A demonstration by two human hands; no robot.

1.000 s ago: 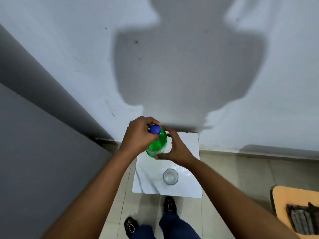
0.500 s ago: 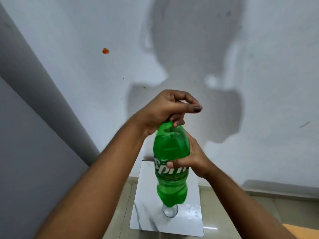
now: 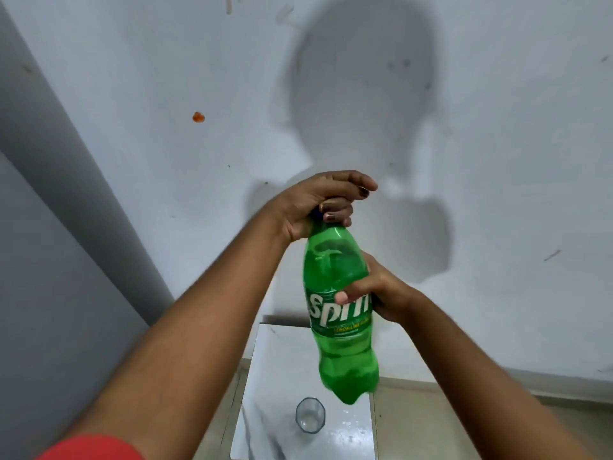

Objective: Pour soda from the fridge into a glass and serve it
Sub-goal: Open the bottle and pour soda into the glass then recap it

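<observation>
A green soda bottle [image 3: 338, 310] is held upright above a table [image 3: 265, 360] with an empty glass [image 3: 310, 415], right hand [image 3: 378, 290] wrapped round its label, left hand [image 3: 318, 204] closed over the cap; twist slowly, body steady, to avoid fizzing over.

Light is coming from behind you and striking the pale painted wall [image 3: 132, 78] evenly, so you are seeing a soft-edged grey shadow of a head and shoulders [image 3: 361, 104] on that wall. The translucent green plastic soda bottle [image 3: 338, 313] is glowing against the wall, its base smearing with motion blur. Below the wall, the white marble-patterned tabletop [image 3: 265, 376] is giving off small specular glints. The wide lens is bending the wall's grey left edge, and the near forearms are looking soft.
</observation>
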